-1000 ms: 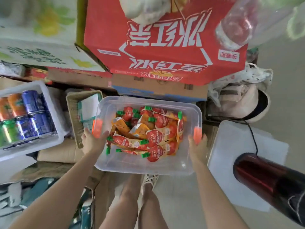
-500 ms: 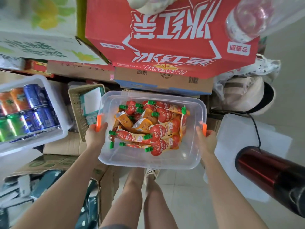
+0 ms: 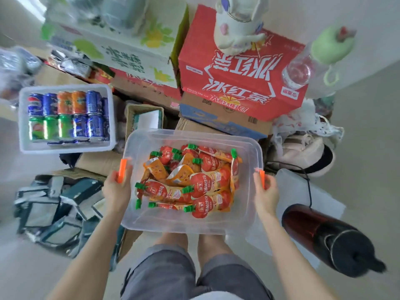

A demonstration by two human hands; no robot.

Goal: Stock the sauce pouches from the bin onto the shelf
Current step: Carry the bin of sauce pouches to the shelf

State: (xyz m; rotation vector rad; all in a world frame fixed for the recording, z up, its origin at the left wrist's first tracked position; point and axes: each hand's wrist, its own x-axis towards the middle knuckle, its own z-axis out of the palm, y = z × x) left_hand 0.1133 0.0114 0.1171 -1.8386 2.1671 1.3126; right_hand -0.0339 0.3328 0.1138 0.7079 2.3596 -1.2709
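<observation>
I am holding the clear bin (image 3: 194,224) in front of my legs, my left hand (image 3: 115,191) closing on the orange clip (image 3: 121,171) at its left rim and my right hand (image 3: 266,192) closing on the orange clip at its right rim. The sauce pouches (image 3: 190,182), red and orange with green caps, are lying heaped inside the bin, mostly toward its far and right side; their print is too small for me to read. Pale floor is showing open below the bin and far right. A red carton (image 3: 238,81) bearing large white Chinese characters is standing just beyond the far rim. A white tray of drink cans (image 3: 65,118), one showing a Pepsi mark, is sitting to the left. A dark red cylinder (image 3: 329,239) is lying near my right forearm.
</observation>
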